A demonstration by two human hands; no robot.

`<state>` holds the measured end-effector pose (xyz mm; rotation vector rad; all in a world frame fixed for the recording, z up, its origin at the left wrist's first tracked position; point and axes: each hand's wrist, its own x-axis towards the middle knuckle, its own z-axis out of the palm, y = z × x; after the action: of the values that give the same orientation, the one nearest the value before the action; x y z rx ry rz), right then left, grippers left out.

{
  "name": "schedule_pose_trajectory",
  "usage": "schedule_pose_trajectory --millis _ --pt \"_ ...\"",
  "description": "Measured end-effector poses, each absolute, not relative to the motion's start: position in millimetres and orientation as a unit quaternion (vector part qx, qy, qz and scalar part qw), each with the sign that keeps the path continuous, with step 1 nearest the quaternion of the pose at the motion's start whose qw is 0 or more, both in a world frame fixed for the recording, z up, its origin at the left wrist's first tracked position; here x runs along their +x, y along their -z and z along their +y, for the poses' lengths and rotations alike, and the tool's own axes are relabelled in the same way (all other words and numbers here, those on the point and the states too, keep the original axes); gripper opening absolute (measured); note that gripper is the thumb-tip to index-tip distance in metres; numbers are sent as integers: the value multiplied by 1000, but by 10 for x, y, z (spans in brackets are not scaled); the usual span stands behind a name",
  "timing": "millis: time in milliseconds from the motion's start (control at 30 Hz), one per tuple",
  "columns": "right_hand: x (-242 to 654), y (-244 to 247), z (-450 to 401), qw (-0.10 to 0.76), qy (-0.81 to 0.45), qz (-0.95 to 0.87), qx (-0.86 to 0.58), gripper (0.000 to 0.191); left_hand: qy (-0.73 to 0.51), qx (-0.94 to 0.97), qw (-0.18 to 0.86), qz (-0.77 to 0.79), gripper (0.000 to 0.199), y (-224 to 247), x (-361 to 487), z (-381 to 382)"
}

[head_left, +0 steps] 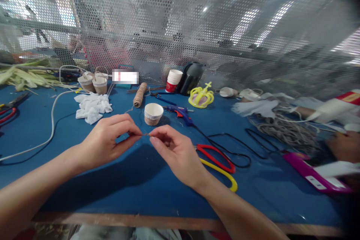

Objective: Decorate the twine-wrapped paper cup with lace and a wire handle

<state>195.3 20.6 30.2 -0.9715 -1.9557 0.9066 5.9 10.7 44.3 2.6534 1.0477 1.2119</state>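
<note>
My left hand (111,138) and my right hand (176,152) meet over the blue table, each with thumb and finger pinched. A short stretch of brown twine (145,134) runs between the two pinches. Behind the left hand, a thin strand leads up to a roll of twine (140,95). Just beyond the fingertips stands a small cup (153,114) with a pale lining or rim and a brown base. Under and beside my right wrist lie scissors (218,157) with one red and one yellow handle.
A blue glue gun (182,113) trails a black cable to a purple power strip (315,174). Behind stand paper cups (173,80), a dark jug (192,78) and a yellow crown (201,96). White lace (92,105), small baskets (99,83) and husks (25,77) lie left. Another person's hand (345,146) is far right.
</note>
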Motion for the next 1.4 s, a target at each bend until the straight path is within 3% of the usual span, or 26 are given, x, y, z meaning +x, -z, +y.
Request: schedule_pose_trajectory --millis 333,667,1200,1400 --pt "1949 -292 203 353 -342 -794 -357 11 -364 874 -21 321 10 -458 66 140" --pt "1954 -331 179 373 -351 -782 -355 10 -351 875 42 330 10 -400 69 181" --pt "1972 -284 204 376 -184 -845 -333 12 -337 880 -31 332 9 -424 89 131" --pt "1986 -321 208 349 -229 -856 -303 12 -332 882 19 334 11 -421 64 151"
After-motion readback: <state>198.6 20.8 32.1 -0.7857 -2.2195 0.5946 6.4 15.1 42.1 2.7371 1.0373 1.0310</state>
